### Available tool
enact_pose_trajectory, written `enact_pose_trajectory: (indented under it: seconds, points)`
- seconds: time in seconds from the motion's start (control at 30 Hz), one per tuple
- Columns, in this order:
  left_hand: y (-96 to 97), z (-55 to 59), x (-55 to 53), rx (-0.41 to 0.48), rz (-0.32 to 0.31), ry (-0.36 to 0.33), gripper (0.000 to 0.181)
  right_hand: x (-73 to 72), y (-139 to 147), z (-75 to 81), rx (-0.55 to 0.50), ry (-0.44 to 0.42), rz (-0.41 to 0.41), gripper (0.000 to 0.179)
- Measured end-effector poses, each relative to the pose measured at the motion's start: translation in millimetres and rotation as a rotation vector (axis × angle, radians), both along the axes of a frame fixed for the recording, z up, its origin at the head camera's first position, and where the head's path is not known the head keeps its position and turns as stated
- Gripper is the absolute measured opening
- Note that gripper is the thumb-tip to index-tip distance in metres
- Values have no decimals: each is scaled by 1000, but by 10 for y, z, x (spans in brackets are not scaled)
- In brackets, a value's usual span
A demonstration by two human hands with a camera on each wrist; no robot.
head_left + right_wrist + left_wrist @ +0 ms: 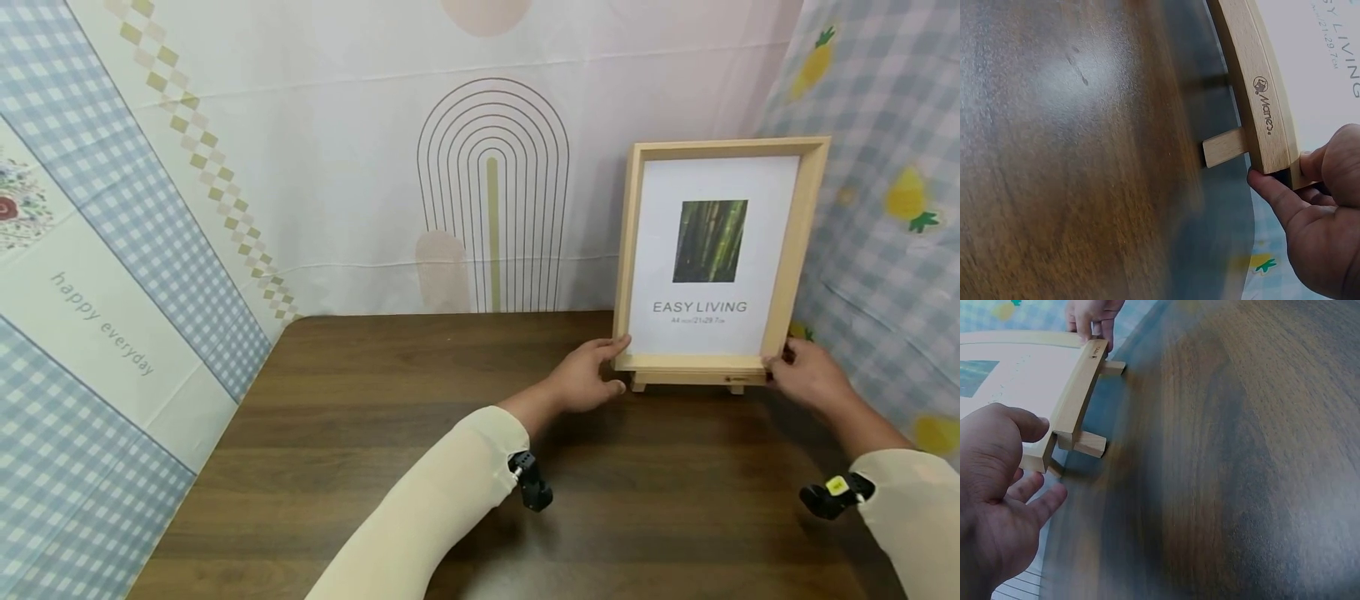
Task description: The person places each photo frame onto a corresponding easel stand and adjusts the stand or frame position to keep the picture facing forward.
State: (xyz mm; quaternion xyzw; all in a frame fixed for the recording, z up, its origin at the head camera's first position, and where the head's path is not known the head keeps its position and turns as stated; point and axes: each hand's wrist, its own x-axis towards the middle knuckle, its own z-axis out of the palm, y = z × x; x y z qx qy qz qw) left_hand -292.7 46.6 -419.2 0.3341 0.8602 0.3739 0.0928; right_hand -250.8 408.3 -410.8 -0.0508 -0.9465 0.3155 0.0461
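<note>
A light wooden picture frame [711, 258] stands upright on a small wooden easel [690, 378] at the table's back right. Its white insert carries a bamboo photo and the words EASY LIVING. My left hand [583, 377] grips the frame's lower left corner, the thumb in front and some fingers behind. At the lower right corner my right hand [813, 379] pinches the frame with its thumb on the front. In the right wrist view, the index finger of that hand touches the end of the easel's ledge [1263, 106]. The easel's back is hidden behind the frame.
The dark wooden table [360, 467] runs beneath both arms. A pale patterned cloth [337, 167] hangs behind it. Close to the right hand falls a blue checked cloth [885, 275] with pineapples; another checked cloth [150, 200] borders the left side.
</note>
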Motion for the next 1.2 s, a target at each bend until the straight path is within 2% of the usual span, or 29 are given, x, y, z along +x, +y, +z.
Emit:
enact_pose_trajectory:
  seconds: [0.23,0.6,0.97,1.2]
  points:
    - [-76,-13,11,10,-4,8,75,4,-33,-31,21,-5,7,52]
    - [-201,-70,-6,42,-4,-8,73,-8,-159,-68,-81,-56,27,57]
    - [-297,-28,14,19,22,12,72,-3,-252,-38,-133,-95,55,61]
    - [-342,2,40,28,14,0,72,26,-269,-8,-119,-76,80,61]
